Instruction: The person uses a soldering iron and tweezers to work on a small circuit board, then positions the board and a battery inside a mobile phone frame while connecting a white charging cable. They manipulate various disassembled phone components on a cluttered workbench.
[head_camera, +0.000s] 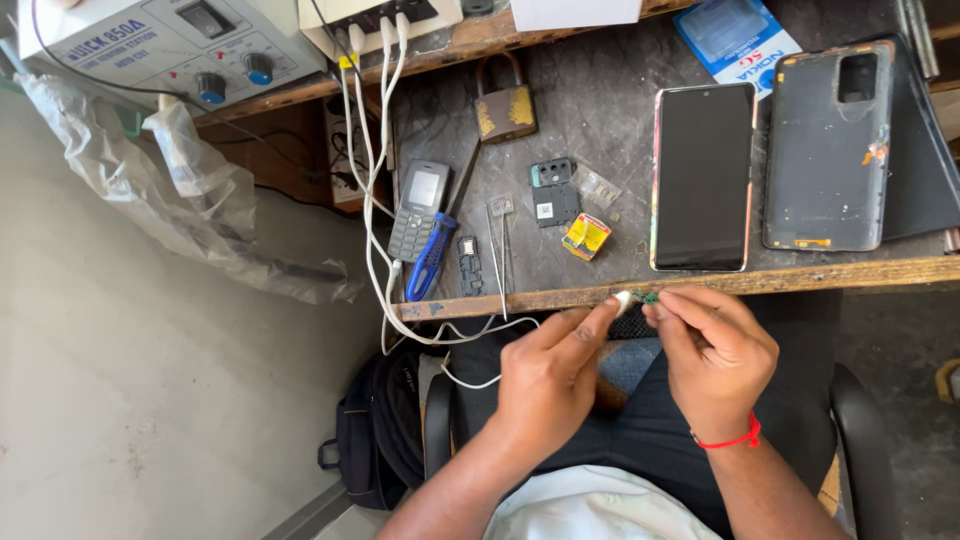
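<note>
- Both hands pinch one tiny part between thumb and forefinger: the left hand (548, 375) closes on its pale end and the right hand (712, 358) on its green end, so the small green component (648, 297) sits between the fingertips, too small to make out further.
- That component hovers just in front of the workbench edge (800, 277), over the person's lap.
- Right wrist carries a red thread band (735, 440).
- Beyond the bench edge, straight behind the hands, a smartphone (702, 176) lies screen up; a dark phone case (828, 146) lies just right of it.
- Left of the smartphone sit a small yellow packet (586, 236), a camera bezel piece (552, 173), tweezers (497, 255), a blue-handled screwdriver (430, 268) and a keypad phone (420, 211).
- White cables (375, 200) hang over the bench edge, left of the left hand.
</note>
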